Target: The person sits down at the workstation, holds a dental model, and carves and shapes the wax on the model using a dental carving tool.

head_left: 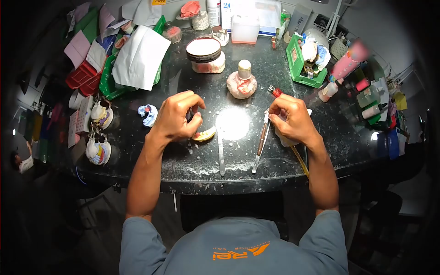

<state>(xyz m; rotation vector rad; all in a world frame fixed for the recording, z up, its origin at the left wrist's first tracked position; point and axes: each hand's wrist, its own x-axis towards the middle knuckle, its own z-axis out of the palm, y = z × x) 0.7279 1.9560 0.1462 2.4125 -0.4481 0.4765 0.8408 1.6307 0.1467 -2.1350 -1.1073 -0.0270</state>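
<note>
My left hand (180, 117) is over the left-middle of the bench, fingers curled, with a gap between thumb and index finger. Just below its thumb lies a small curved yellow piece with reddish spots (205, 134). My right hand (291, 118) has its fingertips drawn together beside the upper end of a brown-handled wax knife (262, 139); whether they touch it or hold something small, I cannot tell. A flat metal strip (221, 153) lies between the hands. Partly under my right hand are a white cloth or paper (286, 139) and a yellow stick (301, 161).
Behind the hands stand a round pinkish-white jar with a metal cap (242, 85) and a dark-rimmed bowl (205, 51). Dental models (98, 151) and a blue-white piece (147, 114) sit left. Green bins (303, 68) and a pink bottle (349, 62) stand right.
</note>
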